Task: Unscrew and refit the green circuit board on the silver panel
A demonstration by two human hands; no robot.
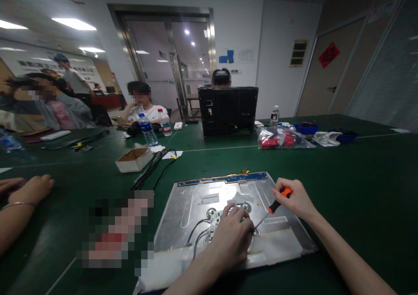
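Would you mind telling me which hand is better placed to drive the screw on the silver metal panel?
Right hand: it holds the orange-handled screwdriver, tip near the panel. Left hand rests flat, bracing.

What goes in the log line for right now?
right hand: holds screwdriver | left hand: on panel | tip: by left hand

Two bare forearms enter from the near edge, no sleeves visible. Left hand (230,238) bare: no glove, ring or watch seen. Right hand (295,199) bare too, wrist plain. Fingers (279,186) ungloved, nails short; finer detail too small to tell.
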